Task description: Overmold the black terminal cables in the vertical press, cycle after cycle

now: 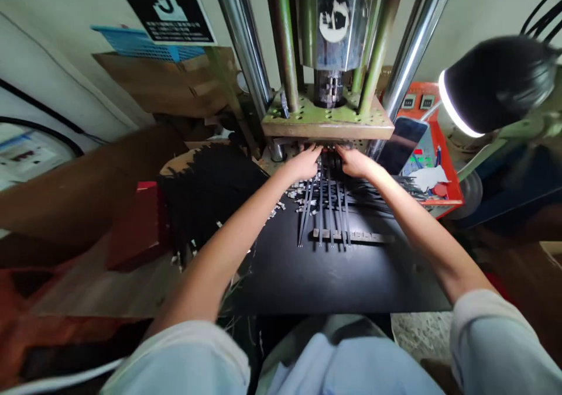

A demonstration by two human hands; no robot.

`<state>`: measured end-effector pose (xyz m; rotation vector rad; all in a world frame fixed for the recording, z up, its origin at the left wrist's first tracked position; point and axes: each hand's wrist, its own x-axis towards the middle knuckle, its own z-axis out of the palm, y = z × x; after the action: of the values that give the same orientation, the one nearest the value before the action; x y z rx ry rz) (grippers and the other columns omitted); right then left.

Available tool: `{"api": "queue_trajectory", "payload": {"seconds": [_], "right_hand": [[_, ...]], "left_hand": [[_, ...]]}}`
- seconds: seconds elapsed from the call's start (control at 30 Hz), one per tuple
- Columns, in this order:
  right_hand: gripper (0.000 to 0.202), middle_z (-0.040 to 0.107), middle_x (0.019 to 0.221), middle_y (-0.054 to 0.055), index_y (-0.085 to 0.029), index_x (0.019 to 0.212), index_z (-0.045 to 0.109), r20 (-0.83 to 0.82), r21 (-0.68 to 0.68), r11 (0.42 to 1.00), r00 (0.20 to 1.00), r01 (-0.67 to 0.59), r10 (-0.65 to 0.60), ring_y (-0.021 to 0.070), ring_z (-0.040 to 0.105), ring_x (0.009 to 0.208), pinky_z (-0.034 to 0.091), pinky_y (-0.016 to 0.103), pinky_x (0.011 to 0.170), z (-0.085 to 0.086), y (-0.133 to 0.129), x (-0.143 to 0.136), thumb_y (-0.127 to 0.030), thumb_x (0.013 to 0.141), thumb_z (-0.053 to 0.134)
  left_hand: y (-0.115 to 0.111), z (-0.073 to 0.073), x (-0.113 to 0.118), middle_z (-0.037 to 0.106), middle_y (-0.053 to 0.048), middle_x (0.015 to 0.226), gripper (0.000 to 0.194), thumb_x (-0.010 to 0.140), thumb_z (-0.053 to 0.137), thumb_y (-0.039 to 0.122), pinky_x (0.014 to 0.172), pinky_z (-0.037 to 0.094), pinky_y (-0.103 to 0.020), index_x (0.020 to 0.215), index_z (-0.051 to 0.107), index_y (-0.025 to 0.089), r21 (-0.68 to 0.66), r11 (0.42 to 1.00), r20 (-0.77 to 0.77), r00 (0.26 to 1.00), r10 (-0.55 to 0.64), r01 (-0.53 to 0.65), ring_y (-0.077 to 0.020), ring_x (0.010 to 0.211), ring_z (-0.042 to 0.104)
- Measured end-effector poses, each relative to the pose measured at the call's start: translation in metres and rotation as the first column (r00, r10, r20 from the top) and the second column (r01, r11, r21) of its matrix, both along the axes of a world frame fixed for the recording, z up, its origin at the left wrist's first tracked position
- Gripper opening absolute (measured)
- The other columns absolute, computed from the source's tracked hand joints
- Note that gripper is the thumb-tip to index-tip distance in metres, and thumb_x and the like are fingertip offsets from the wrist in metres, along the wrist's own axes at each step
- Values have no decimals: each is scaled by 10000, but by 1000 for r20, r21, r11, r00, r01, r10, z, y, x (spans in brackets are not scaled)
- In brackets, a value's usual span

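Press (327, 128) above and just beyond both hands. Black table (342, 284) below them, nearer the body. Lamp (500, 85) well right of the right hand (355, 162); pile of black strips (215, 184) left of the left hand (306, 162). Metal bar (373, 238) on table, nearer the body than the hands. Thin cables (330, 208) run from between the hands across the bar. Both hands at press's lower edge, fingers forward; can't tell whether either grips anything.

Slim dark strips (330, 208) fan across the tabletop (333, 284).
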<state>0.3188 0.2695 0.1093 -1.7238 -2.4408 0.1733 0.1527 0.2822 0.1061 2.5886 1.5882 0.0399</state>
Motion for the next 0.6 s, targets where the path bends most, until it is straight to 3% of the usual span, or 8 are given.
{"api": "queue_trajectory", "payload": {"seconds": [0.07, 0.13, 0.17, 0.23, 0.3, 0.37, 0.47, 0.6], "right_hand": [[585, 531, 1409, 138, -16, 1389, 455, -32, 20, 995, 994, -99, 100, 164, 492, 1290, 354, 254, 1086, -6, -46, 21, 27, 810, 381], [442, 666, 1201, 90, -104, 1252, 598, -126, -5, 971, 963, -240, 237, 150, 607, 1101, 449, 275, 1005, -25, -95, 42, -31, 861, 405], [395, 670, 1156, 91, -130, 1259, 591, -185, -8, 957, 941, -288, 282, 166, 612, 1059, 481, 306, 970, -37, -119, 51, -104, 900, 429], [424, 629, 1179, 119, -155, 1345, 513, -206, 27, 976, 954, -217, 218, 212, 590, 1051, 509, 375, 923, -64, -156, 64, -222, 929, 476], [390, 616, 1159, 134, -180, 1311, 538, -169, 76, 989, 976, -127, 139, 244, 578, 1008, 519, 419, 850, -87, -180, 65, -201, 933, 445], [391, 619, 1131, 128, -203, 1246, 581, -142, 93, 990, 983, -103, 116, 246, 576, 969, 511, 412, 801, -101, -193, 58, -113, 918, 389], [447, 621, 1117, 95, -258, 1243, 579, -160, 95, 983, 972, -157, 171, 216, 588, 968, 501, 364, 802, -107, -209, 47, -62, 909, 357], [495, 555, 1292, 112, -303, 1445, 402, -96, 219, 972, 990, -81, 104, 255, 571, 1130, 490, 386, 889, -108, -250, 64, -302, 952, 448]], "left_hand": [[-51, -4, -34, 209, -166, 1593, 587, 963, 408, 208, 1189, 244, -351, 1514, 256, 75, 63, 997, 121, 991, -59, 52, -252, 1475, 180], [-115, -18, -71, 234, -60, 1603, 534, 986, 391, 276, 1189, 265, -359, 1509, 305, 208, 130, 981, 246, 954, -172, 143, -216, 1472, 211], [-149, -28, -89, 280, -37, 1589, 511, 990, 388, 278, 1191, 268, -354, 1496, 328, 238, 199, 972, 286, 941, -179, 124, -197, 1457, 263], [-211, -51, -117, 370, -41, 1546, 542, 973, 433, 241, 1183, 286, -326, 1500, 309, 234, 323, 946, 319, 939, -126, 17, -174, 1419, 351], [-257, -75, -135, 446, -67, 1493, 587, 947, 486, 228, 1155, 324, -302, 1504, 303, 197, 390, 920, 296, 951, -89, -35, -179, 1377, 418], [-284, -97, -148, 492, -91, 1454, 630, 920, 546, 279, 1164, 292, -327, 1500, 326, 169, 438, 896, 209, 978, -24, -72, -219, 1350, 447], [-295, -124, -159, 541, -93, 1410, 657, 889, 540, 169, 1157, 271, -362, 1510, 327, 202, 479, 871, 90, 993, 75, -110, -250, 1297, 496], [-291, -140, -157, 624, -63, 1310, 783, 825, 486, 17, 1103, 330, -374, 1521, 286, 314, 503, 840, 154, 977, 147, -205, -236, 1183, 575]]}}
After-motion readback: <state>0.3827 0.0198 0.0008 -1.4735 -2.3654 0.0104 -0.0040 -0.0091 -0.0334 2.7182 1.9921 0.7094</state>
